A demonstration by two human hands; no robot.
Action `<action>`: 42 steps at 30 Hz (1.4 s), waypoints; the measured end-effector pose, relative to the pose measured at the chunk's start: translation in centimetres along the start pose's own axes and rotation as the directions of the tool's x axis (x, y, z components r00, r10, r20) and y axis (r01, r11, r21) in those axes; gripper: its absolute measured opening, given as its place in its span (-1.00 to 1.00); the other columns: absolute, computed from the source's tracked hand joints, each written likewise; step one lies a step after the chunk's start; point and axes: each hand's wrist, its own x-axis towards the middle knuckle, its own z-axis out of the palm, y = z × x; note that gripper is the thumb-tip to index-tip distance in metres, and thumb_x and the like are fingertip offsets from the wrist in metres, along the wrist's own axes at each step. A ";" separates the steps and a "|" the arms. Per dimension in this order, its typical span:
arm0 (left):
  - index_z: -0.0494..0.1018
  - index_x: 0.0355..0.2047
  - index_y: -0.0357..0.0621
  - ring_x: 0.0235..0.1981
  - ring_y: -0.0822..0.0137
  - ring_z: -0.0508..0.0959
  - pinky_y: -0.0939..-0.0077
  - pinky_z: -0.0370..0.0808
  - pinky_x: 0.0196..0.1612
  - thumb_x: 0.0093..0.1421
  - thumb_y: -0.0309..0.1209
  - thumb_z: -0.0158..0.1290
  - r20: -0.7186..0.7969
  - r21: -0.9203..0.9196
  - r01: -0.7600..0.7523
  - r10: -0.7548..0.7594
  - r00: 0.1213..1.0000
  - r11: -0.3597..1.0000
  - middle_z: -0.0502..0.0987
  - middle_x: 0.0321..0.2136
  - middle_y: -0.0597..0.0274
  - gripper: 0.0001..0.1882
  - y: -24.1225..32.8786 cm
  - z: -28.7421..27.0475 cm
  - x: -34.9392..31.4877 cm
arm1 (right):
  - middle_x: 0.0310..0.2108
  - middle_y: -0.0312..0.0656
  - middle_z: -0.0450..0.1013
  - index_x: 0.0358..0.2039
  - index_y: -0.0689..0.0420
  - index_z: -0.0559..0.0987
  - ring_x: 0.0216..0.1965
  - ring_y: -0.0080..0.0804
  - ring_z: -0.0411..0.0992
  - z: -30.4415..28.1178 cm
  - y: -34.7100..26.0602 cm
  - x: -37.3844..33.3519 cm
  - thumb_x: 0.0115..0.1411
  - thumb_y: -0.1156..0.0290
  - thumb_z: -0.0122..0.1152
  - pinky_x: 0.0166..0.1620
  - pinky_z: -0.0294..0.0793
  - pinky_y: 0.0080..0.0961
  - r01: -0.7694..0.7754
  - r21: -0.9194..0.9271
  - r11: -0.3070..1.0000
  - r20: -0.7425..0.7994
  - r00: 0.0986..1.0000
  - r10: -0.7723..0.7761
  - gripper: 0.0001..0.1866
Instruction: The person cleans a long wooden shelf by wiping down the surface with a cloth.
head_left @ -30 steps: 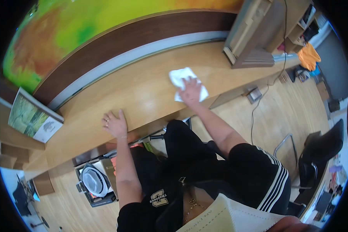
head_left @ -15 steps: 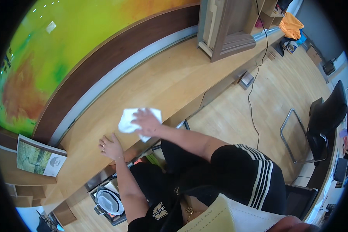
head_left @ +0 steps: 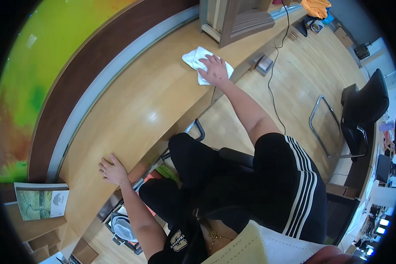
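My right hand (head_left: pixel 215 70) presses down on a folded white cloth (head_left: pixel 193 57), its fingers bent over it, near the front edge of the long curved wooden desktop (head_left: pixel 132 105). The cloth sticks out on both sides of that hand. My left hand (head_left: pixel 113 170) rests open on the same desktop, nearer to me and to the left, holding nothing, with its fingers spread. A ring and a thin bracelet show on it.
A stack of magazines (head_left: pixel 42 202) lies at the left end. A brown framed cabinet (head_left: pixel 246 22) stands at the desktop's far end. A black cable (head_left: pixel 273 88) trails to the floor. A black chair (head_left: pixel 365 105) stands on the right. Below the desk is a box holding a pale round item (head_left: pixel 122 228).
My right hand has slid the white cloth away from me and to the right along the desktop, stretching the arm. My left hand stays on the wood. The view has shifted too.
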 end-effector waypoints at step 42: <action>0.21 0.25 -0.27 0.37 -0.24 -0.05 -0.35 -0.20 0.31 0.22 0.07 -0.14 0.099 -0.284 0.164 -0.141 0.985 0.945 0.09 0.31 -0.23 -0.24 0.8 -2.2 -0.7 | 0.30 -0.18 0.22 0.27 -0.34 0.32 0.25 -0.03 0.22 10.0 -29.8 2.4 0.24 -0.32 -0.21 0.18 0.23 0.13 0.421 -0.124 0.899 0.332 0.871 -0.362 -0.34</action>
